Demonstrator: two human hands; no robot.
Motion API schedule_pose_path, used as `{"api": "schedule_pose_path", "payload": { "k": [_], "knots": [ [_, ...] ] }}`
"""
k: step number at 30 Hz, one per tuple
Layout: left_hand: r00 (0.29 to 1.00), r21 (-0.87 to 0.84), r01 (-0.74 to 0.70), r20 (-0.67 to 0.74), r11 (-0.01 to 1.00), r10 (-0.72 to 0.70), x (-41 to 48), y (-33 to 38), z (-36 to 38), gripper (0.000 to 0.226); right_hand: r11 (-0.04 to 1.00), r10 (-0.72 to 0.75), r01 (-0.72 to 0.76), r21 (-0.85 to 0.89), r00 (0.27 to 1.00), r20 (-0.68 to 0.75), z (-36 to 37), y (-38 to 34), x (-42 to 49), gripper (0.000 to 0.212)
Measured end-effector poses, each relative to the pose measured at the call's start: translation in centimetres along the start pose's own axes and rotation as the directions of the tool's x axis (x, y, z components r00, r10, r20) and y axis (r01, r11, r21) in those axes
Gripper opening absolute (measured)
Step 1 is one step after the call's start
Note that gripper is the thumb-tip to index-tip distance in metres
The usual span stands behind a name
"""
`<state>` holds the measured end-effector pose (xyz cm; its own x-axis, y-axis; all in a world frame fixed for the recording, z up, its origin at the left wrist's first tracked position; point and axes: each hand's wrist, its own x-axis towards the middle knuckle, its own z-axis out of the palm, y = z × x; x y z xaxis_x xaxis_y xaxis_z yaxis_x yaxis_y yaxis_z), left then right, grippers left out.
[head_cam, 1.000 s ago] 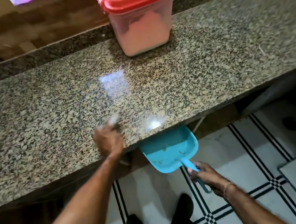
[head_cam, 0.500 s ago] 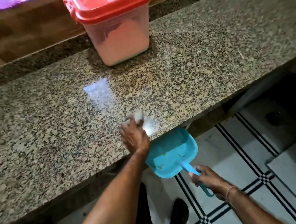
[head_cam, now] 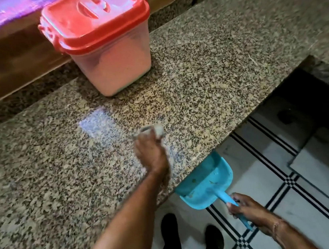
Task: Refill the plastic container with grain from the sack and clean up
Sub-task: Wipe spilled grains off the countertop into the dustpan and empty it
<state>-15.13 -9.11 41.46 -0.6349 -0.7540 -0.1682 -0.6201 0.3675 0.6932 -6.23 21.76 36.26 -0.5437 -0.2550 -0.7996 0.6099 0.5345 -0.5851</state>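
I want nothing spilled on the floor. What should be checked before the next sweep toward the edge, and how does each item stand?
1. Dustpan mouth tucked under the counter edge: ok.
2. Right hand grips the dustpan: ok.
3. Left hand holds a whitish wad on the counter: ok, though blurred.
4. Dustpan sits where a sweep from the left hand would meet the edge: probably ok.
5. Container closed by its lid: ok.
6. Counter swept clean: cannot tell; the speckled stone hides any bits.
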Motion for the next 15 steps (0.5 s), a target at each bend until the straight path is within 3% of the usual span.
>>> {"api": "schedule_pose_path", "payload": {
  "k": [2, 4, 5, 8, 11, 13, 15],
  "knots": [
    [0.968, 0.086, -0.238, 0.101, 0.968, 0.229, -0.5, 1.0, 1.2, 0.024, 1.0, 0.002, -0.002, -0.014, 1.0, -0.026, 0.2, -0.4, -0.1, 0.01],
    [0.969, 0.067, -0.248, 0.025, 0.966, 0.247, 0.9, 1.0, 0.7, 0.04, 1.0, -0.011, 0.011, -0.016, 0.999, -0.039, 0.1, -0.8, -0.4, 0.007],
    [0.972, 0.14, -0.229, -0.011, 0.963, 0.233, 2.6, 0.4, 0.0, 0.035, 1.0, -0.021, 0.02, -0.021, 0.999, -0.041, -0.1, -1.0, -0.6, 0.01],
    [0.991, 0.233, 0.026, -0.134, 0.972, 0.006, 8.5, -2.1, -2.5, 0.03, 0.999, -0.022, 0.02, -0.03, 0.998, -0.055, -0.7, -1.3, -1.4, 0.013],
    [0.993, 0.342, 0.035, -0.121, 0.939, 0.007, 10.2, -2.1, -2.0, 0.043, 1.0, -0.021, 0.02, -0.013, 0.995, -0.094, -1.4, -1.0, -2.0, 0.01],
    [0.989, 0.329, -0.138, -0.011, 0.934, 0.15, 7.9, -0.6, 0.0, 0.043, 1.0, -0.017, 0.017, -0.003, 0.993, -0.113, -1.8, -0.7, -2.3, 0.01],
    [0.929, 0.221, -0.368, 0.139, 0.903, 0.344, 4.2, 1.0, 2.1, 0.038, 1.0, -0.017, 0.019, 0.01, 0.992, -0.126, -2.1, -0.4, -2.5, 0.012]
  ]
}}
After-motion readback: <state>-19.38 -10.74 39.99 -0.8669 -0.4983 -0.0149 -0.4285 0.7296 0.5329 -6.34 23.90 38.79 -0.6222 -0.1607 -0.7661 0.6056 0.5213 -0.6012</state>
